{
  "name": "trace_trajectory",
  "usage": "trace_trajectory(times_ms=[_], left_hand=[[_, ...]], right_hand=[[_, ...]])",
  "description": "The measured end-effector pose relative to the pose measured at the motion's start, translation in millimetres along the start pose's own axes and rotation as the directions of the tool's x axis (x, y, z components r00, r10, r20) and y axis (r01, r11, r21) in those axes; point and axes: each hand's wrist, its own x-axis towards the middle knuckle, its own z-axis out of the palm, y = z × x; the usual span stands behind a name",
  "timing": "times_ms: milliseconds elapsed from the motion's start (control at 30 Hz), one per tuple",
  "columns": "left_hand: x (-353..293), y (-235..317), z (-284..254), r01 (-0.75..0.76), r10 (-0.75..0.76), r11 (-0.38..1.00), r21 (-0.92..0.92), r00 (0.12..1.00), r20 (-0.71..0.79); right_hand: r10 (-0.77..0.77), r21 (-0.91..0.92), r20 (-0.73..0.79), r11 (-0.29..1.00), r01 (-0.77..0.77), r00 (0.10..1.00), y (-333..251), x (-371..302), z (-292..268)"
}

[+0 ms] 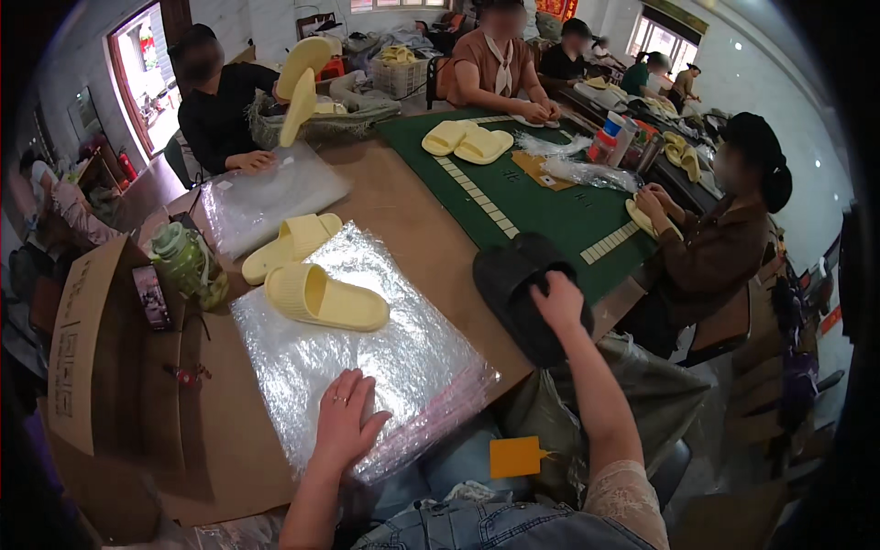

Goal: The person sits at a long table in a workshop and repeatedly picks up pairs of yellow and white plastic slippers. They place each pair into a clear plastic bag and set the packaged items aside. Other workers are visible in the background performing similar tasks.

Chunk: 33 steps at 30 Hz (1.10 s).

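My left hand (344,417) lies flat, fingers stretched, on the near part of a stack of clear plastic bags (412,339). A ring shows on one finger. Beyond it, a pale yellow slipper (353,307) rests on the bags, and a second yellow slipper (270,252) lies just behind, at the stack's far edge. To the right, my right hand (557,302) grips a black slipper (541,344) at its foot opening. Another black slipper (509,266) sits against it at the table's right side. The right fingertips are partly hidden in the dark opening.
A cardboard box (92,348), a phone (151,298) and a green-filled jar (188,266) stand at left. More plastic bags (275,197) lie farther back. Co-workers sit around the table; a green mat (431,147) carries yellow slippers (467,142). An orange tag (515,456) hangs near my lap.
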Motion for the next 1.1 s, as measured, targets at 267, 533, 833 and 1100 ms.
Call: trace_trajectory(times_ms=[267,533,833,1100], left_hand=[[-22.8,-2.7,-7.5,-0.041,0.024,0.991,0.127,0.99,0.137],[-30.0,2.6,-4.2,-0.072,0.074,0.997,0.036,0.996,-0.054],[-14.3,5.6,8.9,0.04,-0.029,0.998,0.038,0.963,-0.267],[13.6,32.2,-23.8,0.002,-0.023,0.998,-0.065,0.944,-0.33]], right_hand=[[-0.049,0.027,0.067,0.999,0.048,0.997,-68.5,-64.4,1.3],[0.286,0.483,-0.004,0.84,-0.248,0.958,-17.9,-104.7,-56.5],[0.154,0.901,0.123,0.396,-0.175,0.98,-40.4,-176.3,-80.5],[-0.537,0.791,0.293,0.601,0.115,0.791,-123.3,-184.4,-124.5]])
